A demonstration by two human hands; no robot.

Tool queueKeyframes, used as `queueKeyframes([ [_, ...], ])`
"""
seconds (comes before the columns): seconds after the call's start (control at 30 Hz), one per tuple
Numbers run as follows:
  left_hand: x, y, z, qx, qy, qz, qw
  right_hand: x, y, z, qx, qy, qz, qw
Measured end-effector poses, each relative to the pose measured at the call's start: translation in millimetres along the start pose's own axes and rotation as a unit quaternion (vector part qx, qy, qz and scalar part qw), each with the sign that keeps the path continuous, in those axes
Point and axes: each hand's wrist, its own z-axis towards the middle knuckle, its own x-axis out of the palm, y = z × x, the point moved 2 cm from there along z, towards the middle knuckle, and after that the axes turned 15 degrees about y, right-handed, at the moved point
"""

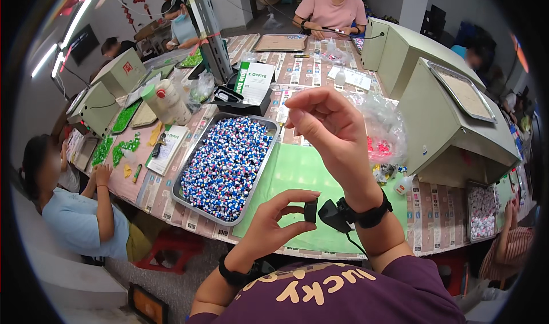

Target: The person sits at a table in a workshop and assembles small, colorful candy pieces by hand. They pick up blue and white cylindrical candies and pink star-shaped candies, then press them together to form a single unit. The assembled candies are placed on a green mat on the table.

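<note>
My left hand pinches a small black block-shaped piece between thumb and fingers. Just right of that piece, a black wedge-shaped device with a thin cable sits at the black strap on my right wrist. My right hand is raised above the green mat, its fingers loosely curled and apart from the palm. Nothing shows in it. Left of my hands stands a metal tray heaped with small blue, white and pink pieces.
Beyond the tray are a black box with a notepad and a metal post. On the right, a plastic bag with pink pieces lies near a cream metal hood and a small bottle. Several co-workers sit around the table.
</note>
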Motion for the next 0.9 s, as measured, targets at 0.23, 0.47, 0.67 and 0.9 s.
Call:
queueKeyframes([
  [0.23, 2, 15, 11, -0.058, 0.032, -0.028, 0.997, -9, -20, -4, 0.023, -0.014, 0.020, 0.999],
  [0.47, -4, 28, 18, -0.063, 0.046, -0.148, 0.986, -12, -34, -5, 0.031, 0.001, -0.026, 0.999],
  [0.67, -6, 15, 25, -0.092, 0.040, -0.022, 0.995, -19, -41, -6, 0.057, 0.017, 0.001, 0.998],
  [0.9, -9, 5, 29, -0.019, 0.089, 0.209, 0.974, -23, -48, -6, 0.057, 0.023, -0.009, 0.998],
])
